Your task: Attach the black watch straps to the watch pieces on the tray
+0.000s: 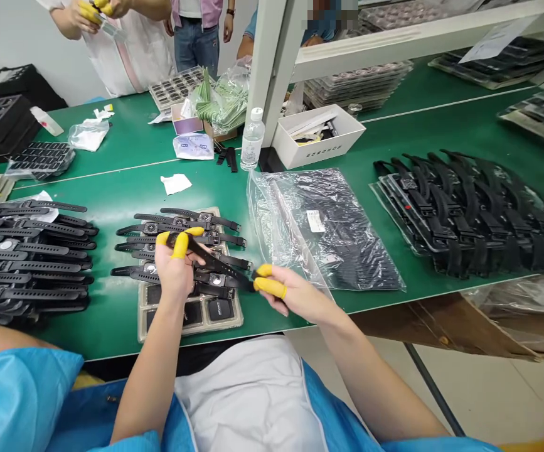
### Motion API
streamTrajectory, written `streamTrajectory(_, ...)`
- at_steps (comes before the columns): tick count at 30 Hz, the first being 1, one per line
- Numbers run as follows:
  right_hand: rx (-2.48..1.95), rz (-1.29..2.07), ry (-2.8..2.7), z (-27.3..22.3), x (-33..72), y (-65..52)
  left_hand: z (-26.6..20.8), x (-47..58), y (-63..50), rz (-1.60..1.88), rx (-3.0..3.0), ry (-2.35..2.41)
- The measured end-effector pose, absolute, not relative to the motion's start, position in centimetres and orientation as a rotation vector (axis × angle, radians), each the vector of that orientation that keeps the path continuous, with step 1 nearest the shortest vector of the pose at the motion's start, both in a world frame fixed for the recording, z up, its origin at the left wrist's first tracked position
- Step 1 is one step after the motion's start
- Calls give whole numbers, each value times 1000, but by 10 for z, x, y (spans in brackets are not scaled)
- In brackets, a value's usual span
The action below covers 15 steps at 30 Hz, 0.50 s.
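Observation:
Between my two hands a black watch strap [219, 265] is stretched above the table. My left hand [177, 260], in yellow finger cots, is closed around its upper left end; whether a watch body is there is hidden by the fingers. My right hand [283, 289], also in yellow finger cots, pinches the strap's other end. Below them lies a clear plastic tray [238, 320] bearing several smartwatches [150, 227] with black straps. Dark square pieces [219, 308] sit in its near compartments. To the right is a clear bag of black straps [347, 238].
Piled smartwatches [31, 257] lie at left, and stacked trays of strapped watches [479, 213] at right. A water bottle [253, 139] and white box [319, 141] stand behind the bag, beside a white post [266, 63]. Other people work across the table; one person's hands [93, 14] wear yellow finger cots.

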State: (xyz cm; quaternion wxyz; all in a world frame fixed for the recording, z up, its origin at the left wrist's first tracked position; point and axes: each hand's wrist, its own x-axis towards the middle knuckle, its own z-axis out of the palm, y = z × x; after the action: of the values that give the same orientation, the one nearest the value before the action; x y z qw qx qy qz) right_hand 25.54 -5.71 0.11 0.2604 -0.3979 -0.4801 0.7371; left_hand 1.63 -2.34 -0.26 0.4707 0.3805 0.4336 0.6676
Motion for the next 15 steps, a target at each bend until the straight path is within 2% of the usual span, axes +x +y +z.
streamTrajectory(3, -1102, 1795, -1228, 9, 248, -56, -9, 23, -27, 1371, 1163, 1117)
streamTrajectory(6, -1019, 1845, -1204, 14, 229, -56, -17, 30, -34, 1122, 1655, 1112)
streamTrajectory(10, -973, 1960, -1173, 12, 212, -54, -26, 28, -35, 1109, 2096, 974)
streamTrajectory(15, -928, 2006, -933, 9, 211, -53, -26, 25, -35, 1111, 2141, 956)
